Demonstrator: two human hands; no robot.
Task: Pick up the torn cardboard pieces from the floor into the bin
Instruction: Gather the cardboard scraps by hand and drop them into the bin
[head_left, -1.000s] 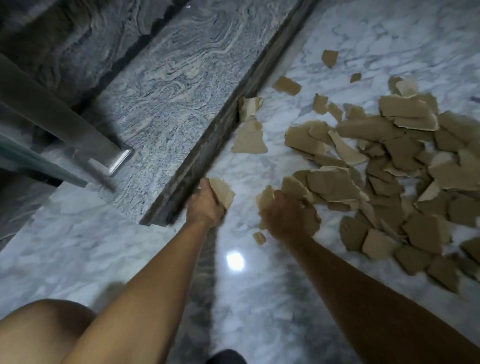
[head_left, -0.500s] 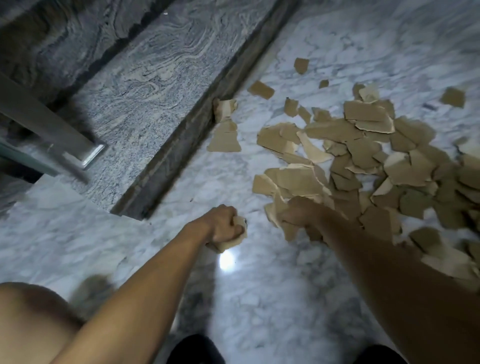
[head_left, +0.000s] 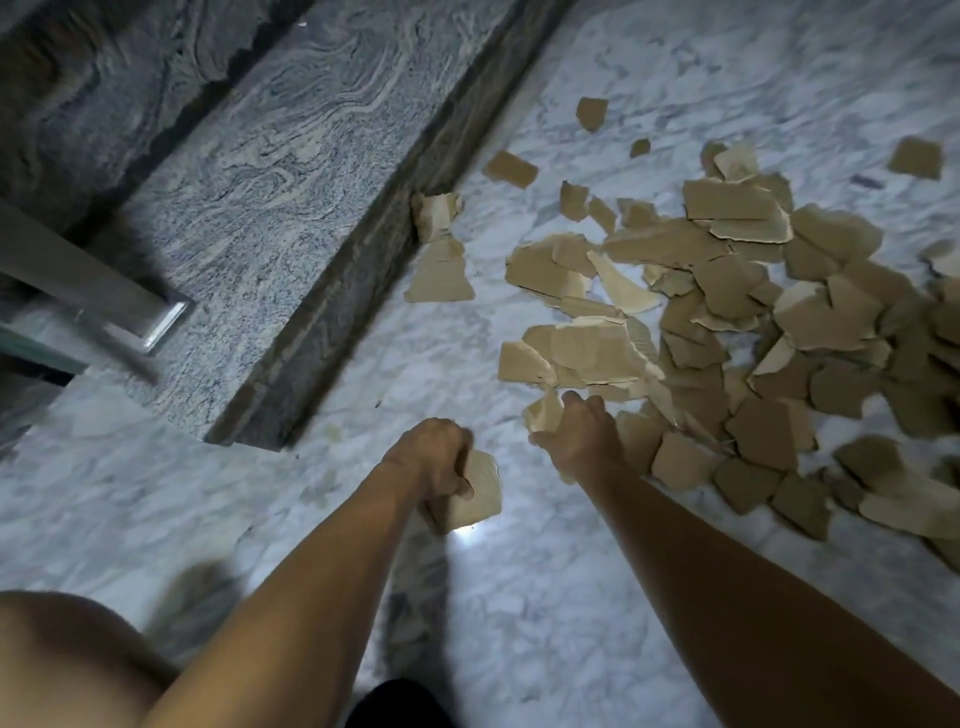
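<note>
Bare marble floor (head_left: 519, 597) is left open near and left of the cardboard pieces (head_left: 727, 322); the left is bounded by a granite step (head_left: 291, 208).

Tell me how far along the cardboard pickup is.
Done: nothing shown binned; no bin is in view. In hand: the left hand grips one cardboard piece, the right hand pinches another piece at the near edge of the pile. Left: that pile and stray pieces by the stone step.
</note>
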